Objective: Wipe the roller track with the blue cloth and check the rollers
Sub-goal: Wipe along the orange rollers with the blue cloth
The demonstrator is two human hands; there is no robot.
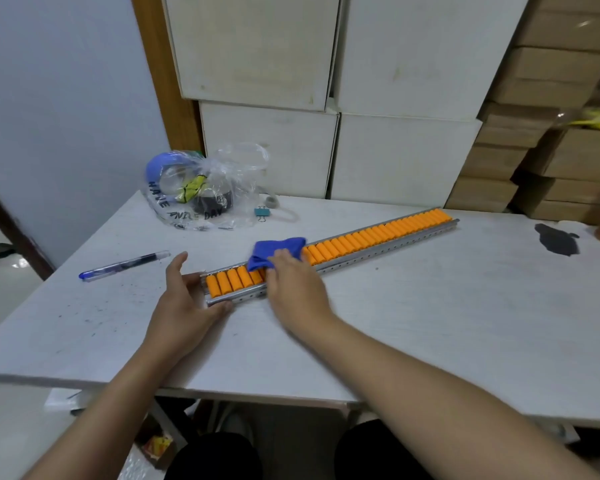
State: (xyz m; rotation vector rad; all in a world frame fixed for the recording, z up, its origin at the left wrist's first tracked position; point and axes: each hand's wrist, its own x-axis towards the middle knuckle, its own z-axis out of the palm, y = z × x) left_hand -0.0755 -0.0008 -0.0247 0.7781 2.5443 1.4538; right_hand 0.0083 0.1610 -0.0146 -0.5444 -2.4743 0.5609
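Note:
A long metal roller track [378, 251] with several orange rollers [368, 235] lies slantwise on the white table [430, 323], its near end at the left. My left hand [184, 296] grips that near end, thumb at the front rail and fingers behind. A crumpled blue cloth [278, 252] sits on the rollers a short way from the near end. My right hand [291, 285] presses down on the cloth, fingers on top of it, covering a few rollers and part of the front rail.
A blue pen [125, 265] lies left of the track. Behind it sit a clear plastic bag [205, 188] with items, a teal binder clip [261, 213] and a tape roll [271, 201]. A dark stain [556, 239] marks the right. White boxes [274, 154] stand behind.

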